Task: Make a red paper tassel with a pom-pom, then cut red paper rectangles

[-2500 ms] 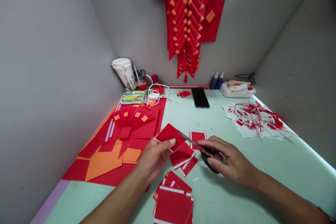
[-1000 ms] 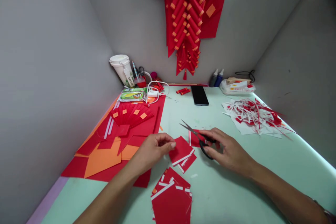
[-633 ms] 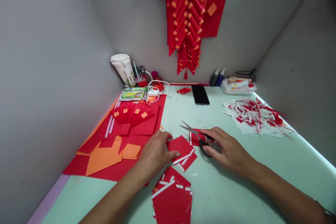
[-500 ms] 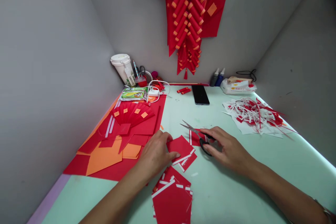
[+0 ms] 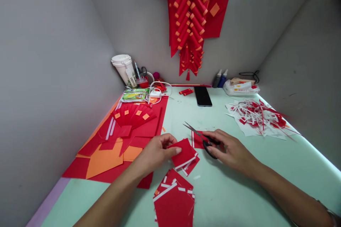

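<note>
Pale green tabletop [image 5: 239, 191], grey corner walls. Left hand [image 5: 156, 152] pinching small red paper square [image 5: 183, 153] off its pile for cutting; right hand [image 5: 230, 150] gripping black-handled scissors [image 5: 202, 140], blades parted, just beside.

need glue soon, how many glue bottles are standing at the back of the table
2. The grey-capped glue bottle and the blue-capped glue bottle stand side by side against the back wall, right of the black phone. Others may be hidden in the left clutter.
</note>
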The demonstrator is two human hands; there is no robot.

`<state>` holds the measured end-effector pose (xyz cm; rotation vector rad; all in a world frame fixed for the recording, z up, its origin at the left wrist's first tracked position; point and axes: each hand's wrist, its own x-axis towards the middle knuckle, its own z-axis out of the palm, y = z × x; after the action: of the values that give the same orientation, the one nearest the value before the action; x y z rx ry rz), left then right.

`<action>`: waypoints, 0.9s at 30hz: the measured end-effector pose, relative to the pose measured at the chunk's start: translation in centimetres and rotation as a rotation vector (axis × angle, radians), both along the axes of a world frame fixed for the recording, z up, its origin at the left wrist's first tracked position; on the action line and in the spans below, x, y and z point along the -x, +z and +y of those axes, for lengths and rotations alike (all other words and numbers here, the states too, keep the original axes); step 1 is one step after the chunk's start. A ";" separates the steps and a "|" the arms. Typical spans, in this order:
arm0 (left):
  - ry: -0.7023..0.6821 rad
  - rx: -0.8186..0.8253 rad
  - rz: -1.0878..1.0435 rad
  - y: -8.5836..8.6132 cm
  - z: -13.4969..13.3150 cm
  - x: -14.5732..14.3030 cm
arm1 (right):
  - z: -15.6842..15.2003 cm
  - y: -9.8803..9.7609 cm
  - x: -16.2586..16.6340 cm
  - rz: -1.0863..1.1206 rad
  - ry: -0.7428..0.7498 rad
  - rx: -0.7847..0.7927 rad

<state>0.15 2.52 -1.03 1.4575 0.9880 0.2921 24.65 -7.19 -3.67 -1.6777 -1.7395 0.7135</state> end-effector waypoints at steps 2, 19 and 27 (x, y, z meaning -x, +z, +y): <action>0.021 0.102 -0.060 0.6 -0.1 0.0 | 0.1 0.1 0.0 0.060 -0.012 0.047; 0.074 0.075 -0.070 0.1 -1.2 -0.6 | -0.4 0.2 0.3 0.611 0.062 0.296; 0.032 0.061 -0.076 -0.8 -1.8 -0.9 | -0.8 0.5 0.9 0.685 0.093 0.333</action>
<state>1.08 0.73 -1.82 1.3666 0.9516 0.3350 23.73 -7.96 -3.21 -1.3161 -1.2525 1.4815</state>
